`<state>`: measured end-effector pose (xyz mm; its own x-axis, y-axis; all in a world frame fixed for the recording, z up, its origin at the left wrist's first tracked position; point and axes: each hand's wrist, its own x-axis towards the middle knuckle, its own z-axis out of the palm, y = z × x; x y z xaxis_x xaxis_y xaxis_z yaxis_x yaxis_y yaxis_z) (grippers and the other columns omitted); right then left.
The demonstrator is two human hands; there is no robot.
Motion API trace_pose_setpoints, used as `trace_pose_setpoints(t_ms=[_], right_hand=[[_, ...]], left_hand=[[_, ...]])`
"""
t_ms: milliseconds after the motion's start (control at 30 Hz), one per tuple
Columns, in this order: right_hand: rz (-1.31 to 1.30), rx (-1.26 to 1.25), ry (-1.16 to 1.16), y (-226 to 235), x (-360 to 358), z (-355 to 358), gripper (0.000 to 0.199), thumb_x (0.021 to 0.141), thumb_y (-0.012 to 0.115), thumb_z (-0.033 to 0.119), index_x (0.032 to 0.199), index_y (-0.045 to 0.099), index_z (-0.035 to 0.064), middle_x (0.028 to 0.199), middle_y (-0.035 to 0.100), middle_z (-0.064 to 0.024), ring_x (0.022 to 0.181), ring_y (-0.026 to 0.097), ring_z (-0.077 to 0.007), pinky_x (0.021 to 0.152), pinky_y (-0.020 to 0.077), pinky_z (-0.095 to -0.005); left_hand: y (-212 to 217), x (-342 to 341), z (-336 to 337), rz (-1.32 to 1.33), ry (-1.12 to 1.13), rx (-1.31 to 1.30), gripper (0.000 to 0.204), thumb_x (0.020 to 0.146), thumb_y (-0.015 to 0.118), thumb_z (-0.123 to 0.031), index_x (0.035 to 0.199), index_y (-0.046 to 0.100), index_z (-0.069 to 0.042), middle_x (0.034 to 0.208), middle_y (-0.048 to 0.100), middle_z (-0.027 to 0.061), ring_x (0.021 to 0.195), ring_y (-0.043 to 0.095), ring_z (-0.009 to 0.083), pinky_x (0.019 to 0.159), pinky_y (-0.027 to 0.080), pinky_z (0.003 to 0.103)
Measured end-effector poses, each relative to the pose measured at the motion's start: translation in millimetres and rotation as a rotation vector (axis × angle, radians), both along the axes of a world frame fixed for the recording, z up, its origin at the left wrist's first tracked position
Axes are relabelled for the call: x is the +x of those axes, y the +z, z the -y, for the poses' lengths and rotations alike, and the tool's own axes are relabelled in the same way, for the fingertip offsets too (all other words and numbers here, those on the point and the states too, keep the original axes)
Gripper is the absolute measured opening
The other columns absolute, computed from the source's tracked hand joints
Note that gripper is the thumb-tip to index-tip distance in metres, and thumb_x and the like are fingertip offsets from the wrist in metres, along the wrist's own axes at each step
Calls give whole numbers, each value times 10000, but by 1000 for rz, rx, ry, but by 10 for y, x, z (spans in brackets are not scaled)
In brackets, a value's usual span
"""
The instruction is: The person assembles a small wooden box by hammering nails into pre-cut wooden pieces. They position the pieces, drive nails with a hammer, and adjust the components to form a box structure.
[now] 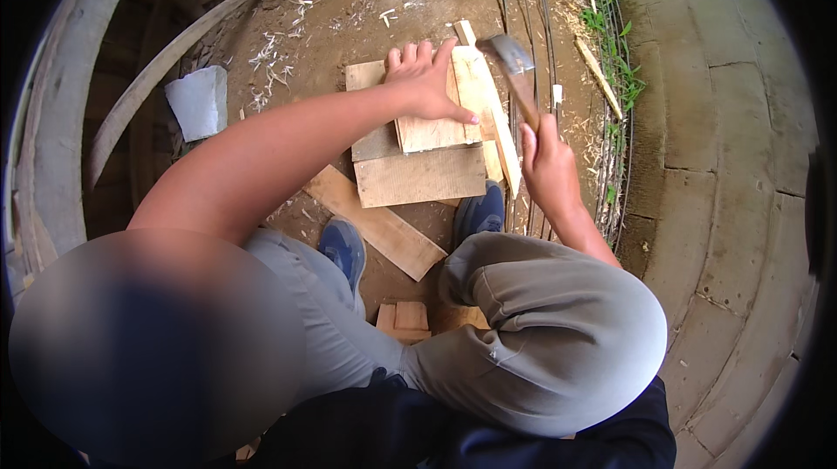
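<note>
Hands (pixel 425 85) (pixel 551 166) partly hide boards (pixel 434 135) and tool handle (pixel 525 101).

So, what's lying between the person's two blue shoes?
In the head view: a wooden plank, lying slantwise, and some bare dirt.

- Toward 1 o'clock, the tool head (pixel 512 54) is of metal, slightly glossy; its handle (pixel 524 100) looks like smooth wood.
- At 12 o'clock, the boards (pixel 420 177) are of pale, matt wood with visible grain.
- At 3 o'clock, the grey blocks (pixel 702 194) look stony, matt and rough.
- At 4 o'clock, the trousers (pixel 558 321) are of matt cloth.
- At 11 o'clock, the ground (pixel 336 37) is rough earth.
</note>
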<state>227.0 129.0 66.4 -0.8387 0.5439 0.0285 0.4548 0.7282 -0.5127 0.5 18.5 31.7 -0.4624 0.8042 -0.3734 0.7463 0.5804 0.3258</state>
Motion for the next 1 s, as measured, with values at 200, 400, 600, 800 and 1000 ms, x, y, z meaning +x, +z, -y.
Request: trace_pose_setpoints(t_ms=[200, 400, 600, 800, 1000], right_hand=[[81, 23, -8, 95, -26, -18, 226, 1060, 558, 275, 1081, 485, 62, 693, 655, -249, 600, 664, -464, 510, 497, -566], [-387, 130, 74, 11, 31, 75, 206, 1053, 559, 228, 1146, 500, 54, 701, 662, -238, 636, 681, -460, 540, 519, -535], [-54, -27, -86, 91, 7, 81, 205, 1042, 585, 227, 1052, 475, 54, 670, 637, -276, 627, 653, -495, 497, 479, -571], [2, 105, 72, 7, 98, 15, 219, 1044, 583, 236, 1052, 473, 47, 686, 646, -270, 622, 655, -489, 506, 499, -552], [-129, 19, -26, 356, -4, 9, 200, 1060, 551, 232, 1139, 510, 53, 690, 653, -244, 648, 695, -437, 506, 516, -520]], left_hand=[[-8, -19, 51, 66, 9, -3, 1342, 615, 784, -814, 1630, 174, -182, 1447, 423, 240, 1378, 348, 368, 1069, 257, 490], [-46, 6, 44, 39, 2, 40, 1347, 596, 781, -840, 1616, 208, -174, 1368, 451, 236, 1307, 384, 357, 1049, 261, 478], [-25, 34, 4, 38, -16, 41, 1335, 592, 791, -827, 1594, 230, -147, 1420, 434, 236, 1337, 381, 355, 1062, 254, 474], [-21, -4, 36, 36, -6, 28, 1361, 589, 791, -838, 1609, 188, -169, 1391, 431, 238, 1349, 358, 365, 1078, 252, 502], [-10, -21, -25, 41, -19, 9, 1344, 604, 800, -811, 1606, 191, -155, 1406, 432, 230, 1352, 365, 349, 1061, 259, 486]])
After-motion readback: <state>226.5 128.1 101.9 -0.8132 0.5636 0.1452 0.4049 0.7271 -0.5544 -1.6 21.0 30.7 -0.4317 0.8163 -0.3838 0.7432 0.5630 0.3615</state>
